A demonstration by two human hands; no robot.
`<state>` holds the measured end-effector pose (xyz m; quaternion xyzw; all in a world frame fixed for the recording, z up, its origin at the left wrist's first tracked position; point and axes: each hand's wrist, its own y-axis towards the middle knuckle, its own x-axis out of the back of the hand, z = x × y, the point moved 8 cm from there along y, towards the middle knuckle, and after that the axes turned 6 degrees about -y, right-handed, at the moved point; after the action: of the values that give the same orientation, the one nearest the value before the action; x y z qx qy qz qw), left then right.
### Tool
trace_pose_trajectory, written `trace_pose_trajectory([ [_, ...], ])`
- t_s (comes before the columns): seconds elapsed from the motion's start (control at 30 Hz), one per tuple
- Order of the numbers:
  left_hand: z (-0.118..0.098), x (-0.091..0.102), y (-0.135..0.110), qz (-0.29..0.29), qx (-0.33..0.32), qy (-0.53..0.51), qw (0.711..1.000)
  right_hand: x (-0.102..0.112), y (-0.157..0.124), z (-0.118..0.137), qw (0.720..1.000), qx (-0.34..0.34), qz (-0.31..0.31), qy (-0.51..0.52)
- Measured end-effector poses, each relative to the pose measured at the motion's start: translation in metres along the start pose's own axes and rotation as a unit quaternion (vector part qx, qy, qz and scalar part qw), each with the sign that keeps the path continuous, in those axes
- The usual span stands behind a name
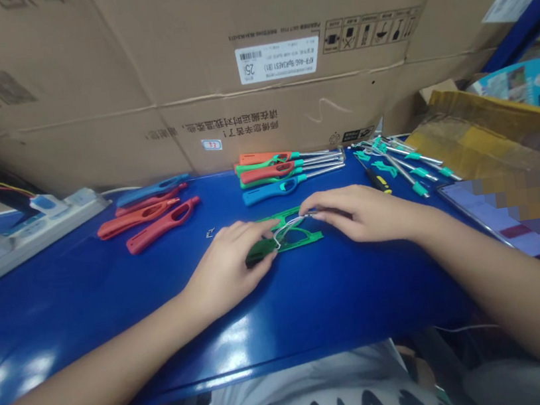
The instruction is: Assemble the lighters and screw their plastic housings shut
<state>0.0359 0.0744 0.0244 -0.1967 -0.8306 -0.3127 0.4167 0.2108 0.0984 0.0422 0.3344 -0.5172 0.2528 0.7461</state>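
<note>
The halves of a green lighter casing [300, 242] lie side by side on the blue table in front of me. My left hand [230, 258] is closed around the casing's left end, its thumb and forefinger by the white wires [281, 229]. Those thin wires arch across the casing towards my right hand [359, 213]. Its thumb and fingertips pinch the wires' right end, where a small dark part shows that I cannot make out. A tiny metal piece [210, 233] rests left of my left hand.
Several lighters with metal tubes [269, 174] are piled behind my hands. Red and blue casings [162, 224] lie left, beside a power strip [28, 233]. At right are tubes with teal parts [408, 163], a screwdriver [378, 182], a phone [498, 217] and a taped carton [496, 137].
</note>
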Motion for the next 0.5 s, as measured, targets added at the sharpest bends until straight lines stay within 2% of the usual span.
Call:
trace_pose_trajectory([
  [0.27,0.002,0.0,-0.0002,-0.014,0.0,-0.049,0.999,0.002,0.001,-0.0039,0.999,-0.01,-0.006,0.032],
  [0.5,-0.0009,0.0005,-0.0014,-0.028,0.005,-0.13,0.991,0.0014,-0.0004,-0.0073,0.999,-0.035,0.006,-0.036],
])
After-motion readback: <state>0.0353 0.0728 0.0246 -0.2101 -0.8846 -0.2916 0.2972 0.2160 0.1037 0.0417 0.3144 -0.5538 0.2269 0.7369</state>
